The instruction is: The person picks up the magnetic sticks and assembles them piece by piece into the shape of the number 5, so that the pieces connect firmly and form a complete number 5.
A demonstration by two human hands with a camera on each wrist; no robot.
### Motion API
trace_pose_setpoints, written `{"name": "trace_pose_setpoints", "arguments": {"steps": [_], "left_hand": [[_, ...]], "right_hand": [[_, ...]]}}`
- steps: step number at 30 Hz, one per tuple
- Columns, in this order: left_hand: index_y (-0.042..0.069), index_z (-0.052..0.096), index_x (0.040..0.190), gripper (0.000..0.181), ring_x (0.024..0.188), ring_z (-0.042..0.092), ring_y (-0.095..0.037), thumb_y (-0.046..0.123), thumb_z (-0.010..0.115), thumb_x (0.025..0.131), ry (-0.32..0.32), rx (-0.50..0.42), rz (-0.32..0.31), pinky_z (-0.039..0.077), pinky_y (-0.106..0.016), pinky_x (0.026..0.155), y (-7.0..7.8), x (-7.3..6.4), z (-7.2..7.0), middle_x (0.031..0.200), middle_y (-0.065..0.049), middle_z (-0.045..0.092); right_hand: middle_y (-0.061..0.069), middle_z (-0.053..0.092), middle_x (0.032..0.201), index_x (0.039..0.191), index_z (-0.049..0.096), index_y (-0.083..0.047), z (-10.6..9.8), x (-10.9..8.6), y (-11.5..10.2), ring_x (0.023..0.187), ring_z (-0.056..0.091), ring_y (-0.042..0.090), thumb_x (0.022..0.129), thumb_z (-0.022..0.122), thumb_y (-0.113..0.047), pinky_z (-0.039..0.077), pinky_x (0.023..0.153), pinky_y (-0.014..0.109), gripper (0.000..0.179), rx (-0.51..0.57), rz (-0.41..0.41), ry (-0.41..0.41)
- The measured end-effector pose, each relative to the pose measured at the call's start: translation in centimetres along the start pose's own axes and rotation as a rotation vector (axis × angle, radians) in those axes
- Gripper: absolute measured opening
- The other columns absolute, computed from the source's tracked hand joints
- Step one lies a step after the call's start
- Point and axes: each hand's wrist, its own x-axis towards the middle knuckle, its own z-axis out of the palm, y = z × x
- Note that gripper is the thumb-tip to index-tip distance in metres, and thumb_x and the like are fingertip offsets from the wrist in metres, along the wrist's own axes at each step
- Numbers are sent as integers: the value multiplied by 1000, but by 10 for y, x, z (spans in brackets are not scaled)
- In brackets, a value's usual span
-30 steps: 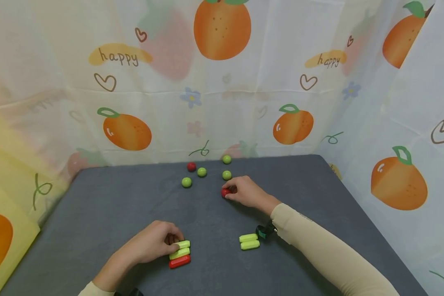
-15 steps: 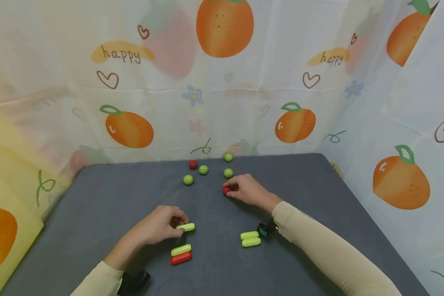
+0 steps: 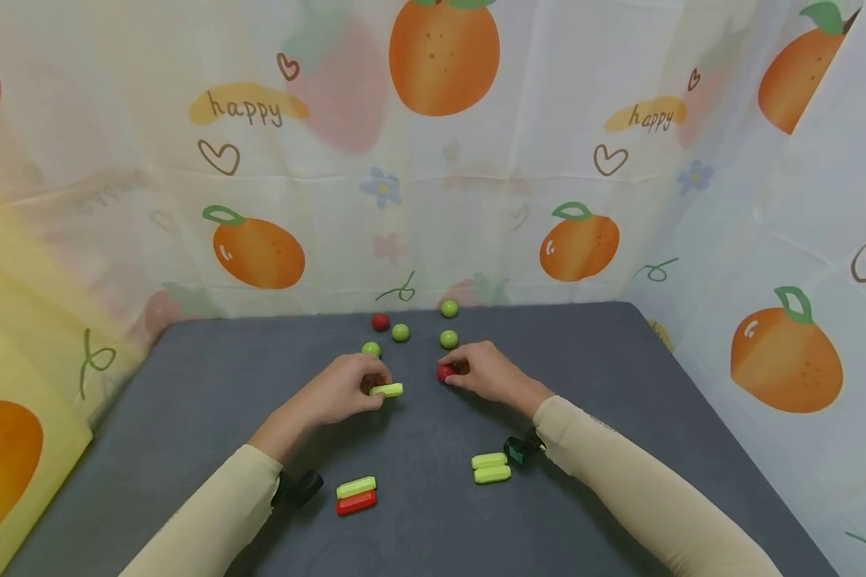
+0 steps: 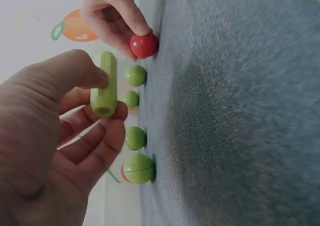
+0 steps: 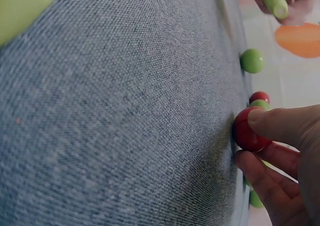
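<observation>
My left hand pinches a light green stick between thumb and fingers, held above the table; the left wrist view shows a small round hollow in its near end. To its right, my right hand grips a red ball with thumb and fingertips, low at the tabletop. A seam line runs round that ball. Just behind the left hand sits a green ball, partly covered by it. Another green ball lies behind the right hand.
At the back are a second red ball and more green balls. Nearer, a green stick lies against a red stick. Two green sticks lie side by side near the right wrist. A printed curtain borders the grey table.
My left hand has lifted one green stick from beside the other green and red sticks and carried it forward and right, towards the balls. The right hand stays on the red ball.
</observation>
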Motion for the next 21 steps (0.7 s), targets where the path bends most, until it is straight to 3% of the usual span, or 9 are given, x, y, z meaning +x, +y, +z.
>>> {"name": "trace_pose_setpoints", "arguments": {"steps": [7,14,21], "left_hand": [[15,80,105,12,80,60,-12,9,82,95,-10,32,-38,55,-37,78,-2,25,3,93,8,69],[13,81,107,11,80,61,-11,10,81,97,-39,22,-96,56,-36,79,-11,34,12,93,8,71],[11,81,109,12,82,63,-12,9,81,98,-28,36,-88,57,-39,82,-11,48,17,95,5,72]], "right_hand": [[1,77,119,133,79,-14,3,-1,0,100,71,14,100,82,-18,60,86,36,33,18,11,25],[0,77,117,134,78,-13,8,-2,2,98,71,12,102,81,-20,59,85,33,33,17,6,-11],[0,78,114,132,79,-12,4,1,1,96,72,12,101,82,-18,60,85,35,32,16,-17,14]]}}
